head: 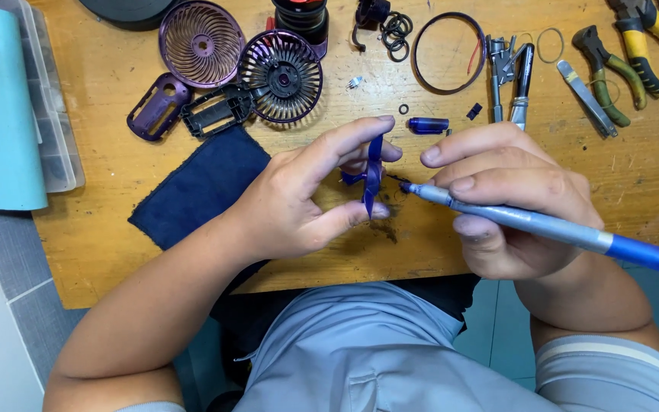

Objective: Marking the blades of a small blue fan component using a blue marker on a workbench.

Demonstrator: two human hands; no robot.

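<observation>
Two hands work above the wooden counter [116, 252]. Left hand [299, 202] pinches a small blue fan blade [372, 177] edge-on between thumb and forefinger. Right hand [512, 202] grips a blue pen-like tool [543, 227], its dark tip just beside the blade. Purple fan grilles [201, 42] and a dark cloth [204, 187] lie beyond.

purple grilles [201, 42], pliers [612, 72] — dark cloth [200, 187]

Repair workshop: pliers [610, 72] and fan parts [280, 75] on a wooden bench [116, 229].
</observation>
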